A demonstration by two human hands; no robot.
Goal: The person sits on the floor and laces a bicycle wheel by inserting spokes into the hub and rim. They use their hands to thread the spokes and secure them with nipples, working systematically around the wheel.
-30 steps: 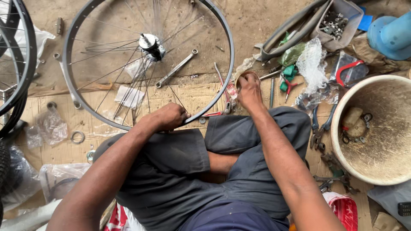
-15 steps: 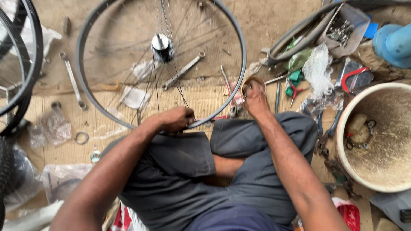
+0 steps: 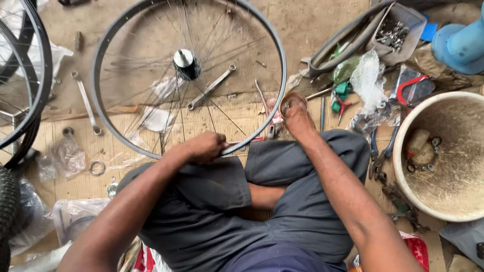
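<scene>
A spoked bicycle wheel [image 3: 103,65] with a grey rim and a black and silver hub [image 3: 185,63] lies flat on cardboard in front of my crossed legs. My left hand [image 3: 204,147] is closed around the near part of the rim. My right hand [image 3: 298,121] reaches forward just right of the rim, fingers wrapped on a small round brownish tin [image 3: 293,100] with its open top facing up. A long spanner [image 3: 212,86] lies under the spokes.
Another spanner [image 3: 85,103] lies left of the wheel, beside a second wheel with a tyre [image 3: 35,80]. At right are a large pale tub [image 3: 448,196], pliers [image 3: 378,151], plastic bags, a tray of small metal parts [image 3: 393,31] and a blue object [image 3: 461,43].
My right hand, earlier flat on the ground, now has the round tin in its fingers. My left hand has stayed on the rim. The view has moved in closer.
</scene>
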